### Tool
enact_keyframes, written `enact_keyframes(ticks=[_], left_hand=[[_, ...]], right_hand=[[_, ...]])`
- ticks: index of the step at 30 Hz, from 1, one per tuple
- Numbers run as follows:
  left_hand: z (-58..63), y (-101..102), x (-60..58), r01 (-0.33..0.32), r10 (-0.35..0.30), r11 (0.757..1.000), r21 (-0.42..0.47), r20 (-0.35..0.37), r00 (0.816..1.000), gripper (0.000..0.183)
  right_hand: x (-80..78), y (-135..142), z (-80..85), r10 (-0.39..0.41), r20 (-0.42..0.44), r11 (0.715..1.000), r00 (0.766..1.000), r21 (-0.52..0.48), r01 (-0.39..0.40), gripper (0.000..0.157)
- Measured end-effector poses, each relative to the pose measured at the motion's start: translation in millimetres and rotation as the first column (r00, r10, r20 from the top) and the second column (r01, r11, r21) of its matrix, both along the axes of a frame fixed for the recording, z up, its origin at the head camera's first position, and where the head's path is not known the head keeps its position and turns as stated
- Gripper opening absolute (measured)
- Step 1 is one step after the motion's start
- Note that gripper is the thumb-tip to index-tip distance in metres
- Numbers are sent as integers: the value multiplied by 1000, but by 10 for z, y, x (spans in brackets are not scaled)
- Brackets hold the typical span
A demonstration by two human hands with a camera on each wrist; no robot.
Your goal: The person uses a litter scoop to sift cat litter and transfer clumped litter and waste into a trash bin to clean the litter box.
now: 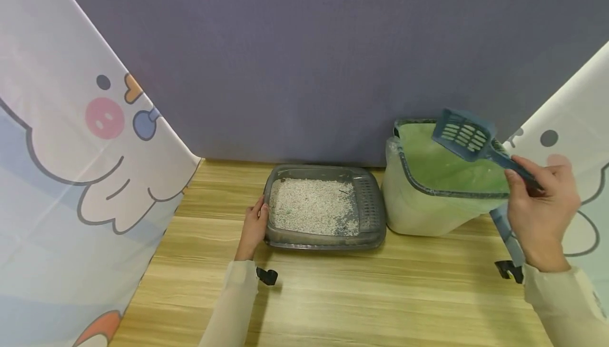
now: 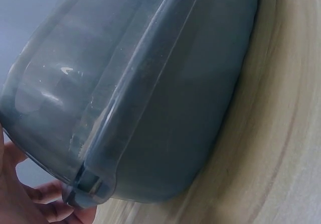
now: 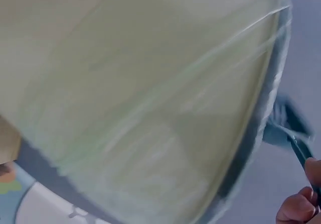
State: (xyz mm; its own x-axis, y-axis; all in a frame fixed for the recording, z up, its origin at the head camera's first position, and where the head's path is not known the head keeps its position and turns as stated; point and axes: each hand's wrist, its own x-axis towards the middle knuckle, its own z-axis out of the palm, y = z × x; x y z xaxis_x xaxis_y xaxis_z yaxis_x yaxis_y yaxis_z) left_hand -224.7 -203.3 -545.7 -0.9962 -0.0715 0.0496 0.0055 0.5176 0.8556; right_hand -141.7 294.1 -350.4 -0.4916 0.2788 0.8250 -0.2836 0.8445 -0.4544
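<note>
A grey litter box stands on the wooden surface, with pale granular litter spread in it. My left hand grips its left rim; in the left wrist view the fingers bend at the edge of the box. Raised in my right hand is a blue slotted litter scoop, gripped by its handle. The scoop's head hangs over a bin lined with a thin green bag, its slots showing no litter on it. In the right wrist view the scoop is blurred and partly behind the bin's rim.
The bin stands close against the right side of the litter box. A grey-blue wall rises behind both. Cartoon-printed sheets flank the left and right sides. Wood-grain surface lies in front.
</note>
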Motion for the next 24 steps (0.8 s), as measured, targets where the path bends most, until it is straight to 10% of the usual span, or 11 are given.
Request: enact_keyframes(ticks=[6,11,16,24], left_hand=[[12,-32,-1,4,-4,1000,-10,-5,1000,53],[20,-69,-12,-3,3,1000,-8,-21,1000,53],[-9,-55,-5,8,-8,1000,-8,-10,1000,53],[24,-29,27,10,-10,1000,-22,-7,1000,55]], right_hand=[[67,-419,34,102,-59,989,993,-105,-107,25],[52,-1039,-287,319,77,948,944,-38,-317,28],[-33,-1495,-799,468,355,877,809,-71,-476,29],[-114,-1629,-1337,408,698,874,589,-113,-472,27]])
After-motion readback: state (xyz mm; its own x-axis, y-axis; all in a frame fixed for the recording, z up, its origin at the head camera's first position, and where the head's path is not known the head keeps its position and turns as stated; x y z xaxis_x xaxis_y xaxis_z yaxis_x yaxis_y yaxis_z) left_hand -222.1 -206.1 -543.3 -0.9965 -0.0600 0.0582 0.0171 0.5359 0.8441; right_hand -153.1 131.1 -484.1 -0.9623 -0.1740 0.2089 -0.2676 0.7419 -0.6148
